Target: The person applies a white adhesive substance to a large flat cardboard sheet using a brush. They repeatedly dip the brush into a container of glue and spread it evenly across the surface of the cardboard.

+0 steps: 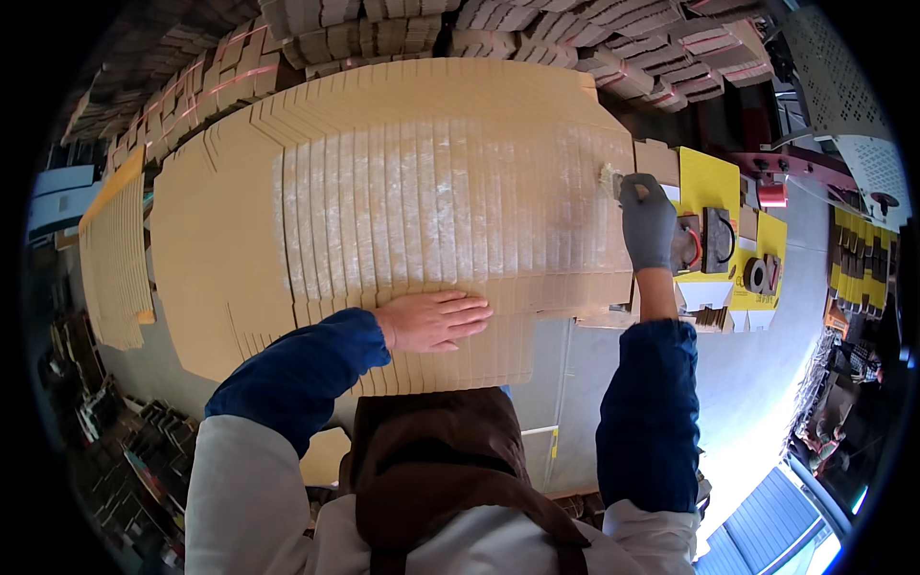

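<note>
A wide fan of overlapping brown cardboard sheets (216, 206) lies in front of me, each edge stepped a little past the one beneath. Across their middle runs a band of whitish, shiny wet-looking streaks. My bare left hand (436, 321) rests flat on the near part of the sheets, fingers stretched out to the right. At the right end of the fan, my right hand (649, 220), in a dark grey glove, is closed round a brush. The pale bristles of the brush (609, 180) point left over the cardboard; the glove hides its handle.
Right of the sheets, yellow printed cardboard (709, 177) carries two dark blocks with handles (717, 240) and a tape roll (756, 276). Bundled cardboard stacks (613, 72) line the far side. Another fanned stack (115, 254) stands at the left. A red-framed machine (805, 165) is at the far right.
</note>
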Demonstrator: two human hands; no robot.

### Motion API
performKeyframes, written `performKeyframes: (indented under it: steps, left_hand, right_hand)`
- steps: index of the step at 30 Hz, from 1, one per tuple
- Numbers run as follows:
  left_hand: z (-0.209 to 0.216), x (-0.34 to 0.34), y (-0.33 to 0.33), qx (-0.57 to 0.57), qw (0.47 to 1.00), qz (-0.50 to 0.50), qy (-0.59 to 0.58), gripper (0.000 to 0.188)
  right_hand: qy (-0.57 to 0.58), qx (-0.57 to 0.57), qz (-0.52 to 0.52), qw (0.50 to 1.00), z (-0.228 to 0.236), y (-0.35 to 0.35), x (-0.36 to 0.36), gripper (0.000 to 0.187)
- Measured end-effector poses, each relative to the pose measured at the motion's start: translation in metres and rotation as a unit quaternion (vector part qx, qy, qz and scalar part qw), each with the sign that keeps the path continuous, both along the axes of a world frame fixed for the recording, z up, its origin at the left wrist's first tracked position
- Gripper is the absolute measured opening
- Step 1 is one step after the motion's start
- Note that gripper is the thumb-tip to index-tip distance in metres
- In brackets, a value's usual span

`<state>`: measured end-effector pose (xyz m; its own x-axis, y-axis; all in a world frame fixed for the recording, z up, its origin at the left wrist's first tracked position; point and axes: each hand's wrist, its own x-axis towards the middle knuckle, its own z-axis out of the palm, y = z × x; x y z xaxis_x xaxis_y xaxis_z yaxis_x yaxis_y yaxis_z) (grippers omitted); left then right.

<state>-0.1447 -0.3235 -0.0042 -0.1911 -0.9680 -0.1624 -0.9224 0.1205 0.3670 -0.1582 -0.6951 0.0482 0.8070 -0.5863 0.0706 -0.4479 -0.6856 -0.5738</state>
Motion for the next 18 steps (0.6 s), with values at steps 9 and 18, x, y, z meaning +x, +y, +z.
performKeyframes:
  steps: [9,18]
  left_hand:
    - [-0.005,-0.007,0.004,-0.001,1.000,-0.003,0.013,0.060]
    - [-0.015,-0.008,0.005,-0.048,0.999,0.002,0.020,0.061]
  right_hand:
    - [-0.079,0.145,0.133,0.977,0.007,0.188,-0.009,0.013]
    - [-0.017,0.050,0.143,0.988,0.004,0.176,0.056,0.015]
